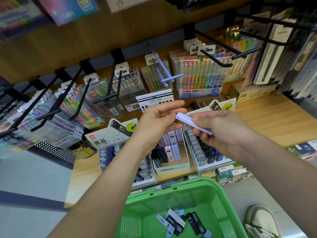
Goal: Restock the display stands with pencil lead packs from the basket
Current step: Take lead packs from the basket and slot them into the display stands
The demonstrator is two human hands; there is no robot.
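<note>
basket (pixel 171 200) is running off bottom edge | left display stand (pixel 106 140) is hiding partly behind left forearm (pixel 123 165) | far-left packs (pixel 34 127) are blurring

Wooden shelf (pixel 274 121) bearing three display stands (pixel 173 169) side by side, cardboard box (pixel 248 93) behind.

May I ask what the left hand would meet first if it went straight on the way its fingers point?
Most likely the lilac lead pack pinched in the right hand: the left hand points its fingers at its end; depth unclear.

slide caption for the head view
Right hand holds a lilac lead pack above the display stands, left hand open beside it, basket below.
</note>
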